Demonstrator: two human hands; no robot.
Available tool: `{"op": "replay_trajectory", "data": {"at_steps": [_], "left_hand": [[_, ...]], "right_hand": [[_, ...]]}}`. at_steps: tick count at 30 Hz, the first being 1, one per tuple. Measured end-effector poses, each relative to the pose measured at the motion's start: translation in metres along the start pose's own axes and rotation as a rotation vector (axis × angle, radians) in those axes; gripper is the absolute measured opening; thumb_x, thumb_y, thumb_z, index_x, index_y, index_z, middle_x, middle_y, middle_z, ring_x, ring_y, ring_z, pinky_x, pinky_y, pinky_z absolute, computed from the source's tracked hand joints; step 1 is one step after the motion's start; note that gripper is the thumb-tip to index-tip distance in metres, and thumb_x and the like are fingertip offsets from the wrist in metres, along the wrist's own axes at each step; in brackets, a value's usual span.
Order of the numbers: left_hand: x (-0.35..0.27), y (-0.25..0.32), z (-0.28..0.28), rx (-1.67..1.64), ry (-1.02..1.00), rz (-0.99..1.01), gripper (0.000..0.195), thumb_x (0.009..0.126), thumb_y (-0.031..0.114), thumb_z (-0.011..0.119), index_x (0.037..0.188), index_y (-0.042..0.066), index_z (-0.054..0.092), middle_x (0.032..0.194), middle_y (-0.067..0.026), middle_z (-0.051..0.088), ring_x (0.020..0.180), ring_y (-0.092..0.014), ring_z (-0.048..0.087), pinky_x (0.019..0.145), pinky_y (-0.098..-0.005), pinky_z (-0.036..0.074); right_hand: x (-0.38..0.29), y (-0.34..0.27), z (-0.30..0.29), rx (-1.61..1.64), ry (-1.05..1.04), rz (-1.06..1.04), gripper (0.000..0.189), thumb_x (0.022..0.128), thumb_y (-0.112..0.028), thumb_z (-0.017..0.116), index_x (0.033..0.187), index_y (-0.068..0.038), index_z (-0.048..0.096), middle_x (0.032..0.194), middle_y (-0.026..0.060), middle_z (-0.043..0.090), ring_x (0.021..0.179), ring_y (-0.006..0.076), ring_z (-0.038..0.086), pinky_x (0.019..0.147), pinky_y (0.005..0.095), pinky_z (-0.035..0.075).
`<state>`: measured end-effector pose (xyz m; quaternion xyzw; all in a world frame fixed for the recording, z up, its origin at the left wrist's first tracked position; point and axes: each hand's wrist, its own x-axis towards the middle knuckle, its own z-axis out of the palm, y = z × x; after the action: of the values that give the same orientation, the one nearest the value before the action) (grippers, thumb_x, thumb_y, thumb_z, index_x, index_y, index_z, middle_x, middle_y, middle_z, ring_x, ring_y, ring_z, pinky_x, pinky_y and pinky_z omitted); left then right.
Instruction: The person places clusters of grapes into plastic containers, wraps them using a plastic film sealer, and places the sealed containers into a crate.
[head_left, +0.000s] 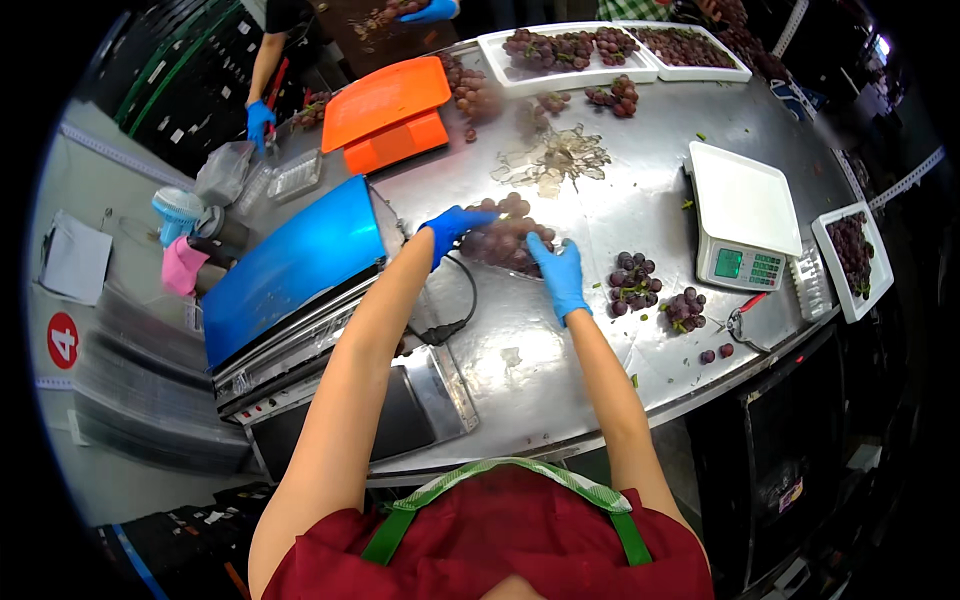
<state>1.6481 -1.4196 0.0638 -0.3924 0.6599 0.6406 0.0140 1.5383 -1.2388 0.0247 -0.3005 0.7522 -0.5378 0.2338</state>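
Note:
My left hand (452, 229), in a dark blue glove, rests with its fingers over the left side of a clear plastic container of red grapes (504, 241) on the metal table. Gripping the container's right edge is my right hand (556, 268), in a light blue glove. Two small bunches of dark grapes (634, 283) (683, 310) lie to the right of it. Beyond them stand a white digital scale (744, 199) and pruning shears (741, 322) with a red handle. The container's rim is partly hidden by my fingers.
A film wrapping machine (300, 262) with a blue cover stands at left, its black cable (471, 300) near my left wrist. An orange scale (386, 112) stands behind. White trays of grapes (570, 56) (855, 255) line the far and right edges. Another person's gloved hand (259, 121) is at upper left.

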Motion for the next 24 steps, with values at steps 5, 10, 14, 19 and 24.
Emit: {"op": "replay_trajectory", "data": {"at_steps": [5,10,14,19,24], "left_hand": [[-0.045,0.056,-0.010,-0.095,-0.011,0.097,0.035,0.070,0.038,0.058,0.080,0.004,0.058,0.060,-0.0013,0.053,0.045,-0.007,0.046,0.039,-0.0192,0.033],[-0.142,0.091,-0.063,-0.019,0.228,0.235,0.029,0.073,0.040,0.053,0.083,0.012,0.057,0.061,0.0007,0.051,0.049,-0.007,0.041,0.045,-0.0197,0.029],[-0.240,0.079,-0.111,-0.245,0.125,0.182,0.024,0.074,0.039,0.052,0.077,0.015,0.055,0.056,0.0012,0.048,0.048,-0.007,0.039,0.043,-0.0201,0.027],[-0.269,-0.011,-0.190,-0.218,0.385,0.022,0.025,0.075,0.040,0.050,0.077,0.015,0.053,0.061,0.0006,0.050,0.052,-0.010,0.045,0.041,-0.0233,0.032],[-0.289,-0.062,-0.216,-0.272,0.545,0.042,0.037,0.073,0.044,0.050,0.091,0.012,0.050,0.071,-0.0011,0.052,0.054,-0.014,0.048,0.041,-0.0250,0.034]], "right_hand": [[0.002,-0.074,-0.017,0.229,0.055,0.091,0.054,0.066,-0.036,0.064,0.090,0.010,0.047,0.076,0.0102,0.054,0.067,0.0126,0.050,0.059,0.0258,0.042],[-0.033,-0.202,0.002,0.267,-0.089,-0.077,0.041,0.071,-0.032,0.061,0.096,-0.001,0.054,0.078,0.0042,0.057,0.064,0.0081,0.050,0.055,0.0208,0.040],[-0.029,-0.221,0.080,0.041,-0.106,-0.018,0.051,0.069,-0.038,0.062,0.101,0.000,0.051,0.084,0.0076,0.057,0.071,0.0119,0.052,0.059,0.0228,0.042],[-0.064,-0.244,0.171,0.219,-0.533,0.016,0.046,0.069,-0.040,0.060,0.094,-0.003,0.053,0.080,0.0056,0.055,0.069,0.0129,0.052,0.056,0.0253,0.043],[-0.089,-0.248,0.217,0.164,-0.620,-0.051,0.037,0.071,-0.036,0.059,0.092,-0.005,0.055,0.081,0.0041,0.055,0.070,0.0106,0.049,0.060,0.0238,0.041]]}}
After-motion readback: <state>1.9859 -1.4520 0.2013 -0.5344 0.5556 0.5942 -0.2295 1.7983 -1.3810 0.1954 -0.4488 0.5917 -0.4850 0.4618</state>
